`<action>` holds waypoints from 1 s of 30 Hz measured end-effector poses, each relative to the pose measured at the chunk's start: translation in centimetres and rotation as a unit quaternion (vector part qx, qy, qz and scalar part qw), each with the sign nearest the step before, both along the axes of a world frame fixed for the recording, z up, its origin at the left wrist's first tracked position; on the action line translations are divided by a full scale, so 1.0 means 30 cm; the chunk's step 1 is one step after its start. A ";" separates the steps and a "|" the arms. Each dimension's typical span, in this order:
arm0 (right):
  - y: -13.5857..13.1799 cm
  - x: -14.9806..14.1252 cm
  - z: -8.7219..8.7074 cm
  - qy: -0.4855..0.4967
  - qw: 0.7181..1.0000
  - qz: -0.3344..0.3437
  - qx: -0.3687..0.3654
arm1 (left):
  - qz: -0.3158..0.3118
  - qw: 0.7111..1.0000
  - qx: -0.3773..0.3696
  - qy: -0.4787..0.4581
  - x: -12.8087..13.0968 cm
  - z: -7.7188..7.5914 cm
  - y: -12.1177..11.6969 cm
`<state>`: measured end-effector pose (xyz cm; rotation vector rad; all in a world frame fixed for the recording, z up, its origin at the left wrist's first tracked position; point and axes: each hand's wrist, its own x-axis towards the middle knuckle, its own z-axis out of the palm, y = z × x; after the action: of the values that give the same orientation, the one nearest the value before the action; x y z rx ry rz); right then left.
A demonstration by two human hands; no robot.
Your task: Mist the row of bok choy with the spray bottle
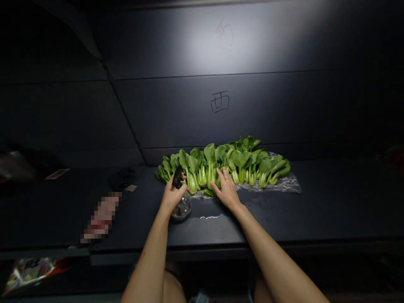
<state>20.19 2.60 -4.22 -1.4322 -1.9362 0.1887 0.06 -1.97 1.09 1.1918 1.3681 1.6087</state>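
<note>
A row of green bok choy (240, 164) lies on clear plastic film (284, 184) on a dark shelf (331, 202). My left hand (173, 192) is wrapped round the black head of a clear spray bottle (182, 207) that stands at the left end of the row. My right hand (225, 187) rests with its fingers spread on the bok choy stems near the middle of the row. A ring shows on one finger.
Dark wall panels rise behind the shelf, one bearing a scrawled character (220, 102). A dark bundle (122, 177) and a small card (57, 174) lie to the left. A printed packet (31, 271) sits on a lower ledge at bottom left. Water glints in front of the bottle.
</note>
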 end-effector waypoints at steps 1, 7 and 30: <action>-0.001 0.001 0.003 0.003 1.000 0.002 0.004 | 0.003 1.000 0.003 -0.004 0.001 0.004 -0.002; -0.034 0.003 0.048 -0.018 0.990 0.101 0.099 | 0.039 0.999 -0.008 -0.015 -0.002 0.005 0.007; -0.104 0.038 0.112 -0.260 0.936 0.236 0.029 | 0.076 0.993 0.008 0.085 -0.022 -0.040 0.024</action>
<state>21.34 -0.52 -0.87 -1.0161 -2.6829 -0.0397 -0.60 -1.25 -0.13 1.2857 1.5902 1.6540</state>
